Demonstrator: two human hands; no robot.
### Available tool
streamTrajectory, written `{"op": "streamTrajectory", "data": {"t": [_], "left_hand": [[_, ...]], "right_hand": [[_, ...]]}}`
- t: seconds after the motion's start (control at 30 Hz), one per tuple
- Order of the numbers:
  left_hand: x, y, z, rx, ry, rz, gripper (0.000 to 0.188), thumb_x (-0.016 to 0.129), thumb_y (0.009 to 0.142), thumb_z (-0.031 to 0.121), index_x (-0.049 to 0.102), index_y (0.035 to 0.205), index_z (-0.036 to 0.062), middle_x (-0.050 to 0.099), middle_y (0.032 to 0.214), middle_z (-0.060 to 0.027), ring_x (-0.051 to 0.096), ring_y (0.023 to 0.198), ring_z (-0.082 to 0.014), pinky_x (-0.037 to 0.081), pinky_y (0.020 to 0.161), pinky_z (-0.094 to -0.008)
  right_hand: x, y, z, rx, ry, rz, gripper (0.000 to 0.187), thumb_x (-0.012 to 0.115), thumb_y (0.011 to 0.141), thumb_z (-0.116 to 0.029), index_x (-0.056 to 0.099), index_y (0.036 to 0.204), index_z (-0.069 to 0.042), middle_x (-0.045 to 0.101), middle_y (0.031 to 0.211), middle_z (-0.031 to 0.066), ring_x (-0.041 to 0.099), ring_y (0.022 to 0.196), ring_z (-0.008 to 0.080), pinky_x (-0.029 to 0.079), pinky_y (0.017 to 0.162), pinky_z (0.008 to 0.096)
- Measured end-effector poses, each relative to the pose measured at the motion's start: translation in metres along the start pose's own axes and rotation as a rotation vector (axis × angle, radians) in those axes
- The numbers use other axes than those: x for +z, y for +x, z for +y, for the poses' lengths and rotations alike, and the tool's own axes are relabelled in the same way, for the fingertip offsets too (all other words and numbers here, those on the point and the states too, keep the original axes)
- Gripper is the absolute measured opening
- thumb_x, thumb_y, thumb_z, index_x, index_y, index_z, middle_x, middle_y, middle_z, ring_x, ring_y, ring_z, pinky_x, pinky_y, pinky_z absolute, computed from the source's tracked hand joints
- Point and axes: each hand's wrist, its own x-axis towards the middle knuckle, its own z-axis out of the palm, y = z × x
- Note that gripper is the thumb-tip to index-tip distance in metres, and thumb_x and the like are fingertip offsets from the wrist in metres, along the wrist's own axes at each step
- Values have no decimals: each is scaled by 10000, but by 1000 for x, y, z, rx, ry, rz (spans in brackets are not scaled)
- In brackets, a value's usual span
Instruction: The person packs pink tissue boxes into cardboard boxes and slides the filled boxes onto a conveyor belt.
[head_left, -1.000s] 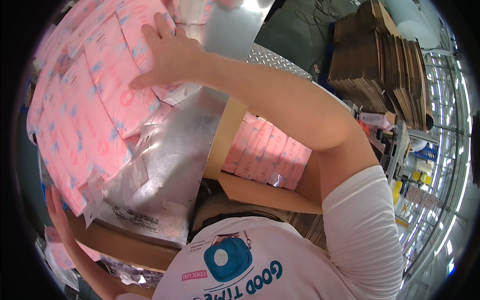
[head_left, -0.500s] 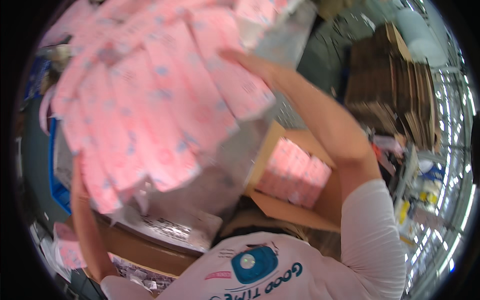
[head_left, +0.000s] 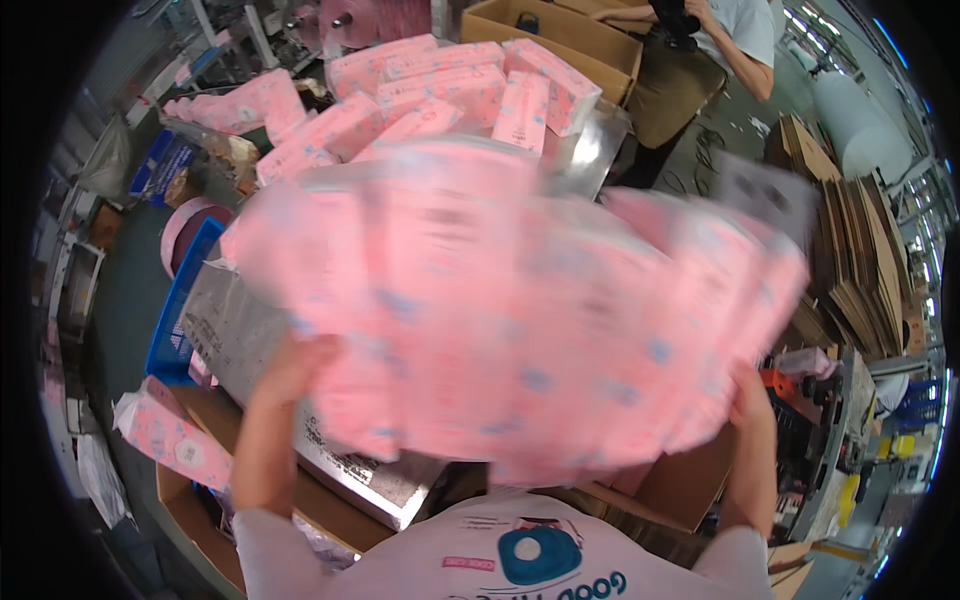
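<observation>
A row of several pink wrapped packs [head_left: 520, 330] with blue marks hangs in front of me, blurred by motion. My left hand [head_left: 303, 362] presses against its left end, and my right hand [head_left: 750, 395] against its right end. The packs are squeezed side by side between both hands. Their bulk hides most of the cardboard box [head_left: 695, 480] at my lower right. Beyond them, more pink packs [head_left: 440, 90] lie in a loose pile on the metal table [head_left: 595, 150].
A blue crate [head_left: 185, 300] stands left of the metal surface. At lower left, a pink pack [head_left: 175, 435] rests by another cardboard box [head_left: 200, 520]. Flattened cardboard [head_left: 850, 240] is stacked at the right. Another person [head_left: 735, 45] stands at the far side near an open carton [head_left: 550, 45].
The packs under my hands have come off the pile and moved right and toward me. My right hand went from lying over them to their right end. The view has shifted too.
</observation>
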Motion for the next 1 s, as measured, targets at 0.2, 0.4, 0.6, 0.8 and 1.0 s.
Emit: {"op": "streamTrajectory", "data": {"t": [0.2,0.4,0.6,0.8,1.0], "left_hand": [[184,50,-90,-198,8,-742,786,679,758,86,254,1416,27,426,1351,-83,368,1245,-171,302,1044,-325],[228,54,-265,-241,250,-591,643,606,768,23,371,1366,49,485,1296,-90,443,1193,-195,340,1028,-318],[293,54,-155,720,1171,-306,764,657,759,406,343,1370,70,400,1371,-154,289,1331,-284,224,1041,-541],[354,153,-202,337,1585,-721,851,603,720,605,341,1375,129,420,1352,-93,369,1256,-230,254,969,-576],[294,131,-200,612,1159,-820,578,580,849,375,419,1313,68,474,1299,-150,452,1203,-301,312,1005,-514]], "right_hand": [[-142,-145,97,18,223,144,674,655,591,30,472,1238,-3,563,1167,118,528,1098,279,451,931,417],[-187,-150,263,380,-199,479,253,583,743,-62,587,993,-31,565,745,61,552,647,219,463,571,322],[-117,-102,159,-296,-1172,624,934,726,692,-393,241,1417,-58,246,1445,178,199,1346,350,275,1023,552],[-117,37,178,321,-1285,404,1074,642,644,-686,201,1451,-132,164,1508,127,28,1397,375,111,968,739],[-132,75,184,298,-1567,-80,978,647,719,-588,234,1433,-63,269,1469,167,209,1360,361,259,1065,502]]}}
